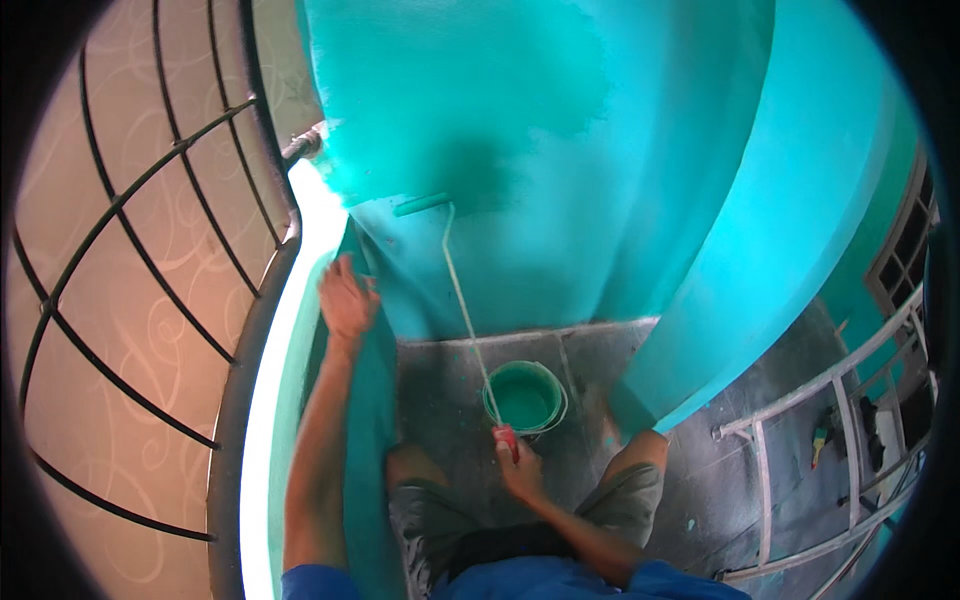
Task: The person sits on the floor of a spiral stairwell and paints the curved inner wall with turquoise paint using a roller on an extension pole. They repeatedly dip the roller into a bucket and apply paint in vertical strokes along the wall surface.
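Note:
My right hand (520, 470) is wrapped round the red grip of a long-handled paint roller (458, 275). The roller's green sleeve (423, 205) is at the wall (520, 250), near the lower edge of a darker, freshly coated patch (450, 90). Whether the sleeve presses on the surface, I cannot tell. Below the roller's rod a bucket (525, 396) of green paint stands on the floor. My left hand (347, 298) is raised beside the low side wall, slightly blurred, fingers stretched out and holding nothing.
A black metal grille (120, 200) runs along the left. On the right a curved turquoise wall (760, 250) comes down to the grey tiled floor (690, 500). Beyond it lie a metal ladder (765, 490) and a paintbrush (819, 440).

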A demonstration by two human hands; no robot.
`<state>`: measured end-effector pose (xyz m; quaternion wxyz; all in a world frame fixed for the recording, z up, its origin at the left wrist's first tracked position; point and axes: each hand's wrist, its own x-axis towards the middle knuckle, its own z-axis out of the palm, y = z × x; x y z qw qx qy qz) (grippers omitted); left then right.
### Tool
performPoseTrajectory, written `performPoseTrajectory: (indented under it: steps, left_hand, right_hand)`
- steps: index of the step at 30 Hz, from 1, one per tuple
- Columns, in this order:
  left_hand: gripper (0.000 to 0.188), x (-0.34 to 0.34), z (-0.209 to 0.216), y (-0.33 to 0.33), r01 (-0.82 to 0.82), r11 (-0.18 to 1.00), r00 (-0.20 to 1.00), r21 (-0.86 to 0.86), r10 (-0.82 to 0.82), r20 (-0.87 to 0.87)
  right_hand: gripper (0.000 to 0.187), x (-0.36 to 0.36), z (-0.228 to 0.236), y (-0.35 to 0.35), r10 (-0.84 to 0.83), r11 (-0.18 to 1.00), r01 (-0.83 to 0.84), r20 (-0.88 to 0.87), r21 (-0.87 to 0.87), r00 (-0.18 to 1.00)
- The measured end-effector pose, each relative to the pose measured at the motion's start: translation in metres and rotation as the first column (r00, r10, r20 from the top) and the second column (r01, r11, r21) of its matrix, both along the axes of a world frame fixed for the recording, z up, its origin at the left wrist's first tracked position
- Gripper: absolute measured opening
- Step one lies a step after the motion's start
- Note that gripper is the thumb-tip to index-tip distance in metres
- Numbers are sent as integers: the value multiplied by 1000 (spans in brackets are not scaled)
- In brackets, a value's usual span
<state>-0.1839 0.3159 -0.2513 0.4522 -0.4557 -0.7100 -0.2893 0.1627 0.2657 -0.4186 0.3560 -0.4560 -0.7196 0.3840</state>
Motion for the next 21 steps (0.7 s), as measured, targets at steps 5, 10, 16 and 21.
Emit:
performPoseTrajectory:
  steps: [5,10,16,21]
  left_hand:
    - [35,150,-104,21,522,853,536,20,-346,770]
    - [39,222,-145,-34,673,740,346,-11,-302,888]
    - [35,208,-176,-112,507,860,306,-59,-115,945]
    - [33,229,-139,-98,583,793,345,-174,-48,937]
  right_hand:
    - [36,59,-27,23,-59,995,58,-18,-84,998]
    - [36,96,-36,51,-148,987,144,-60,-69,987]
    - [47,104,-49,90,-115,993,115,-78,-3,990]
    - [48,84,-31,147,-96,995,100,-107,31,990]
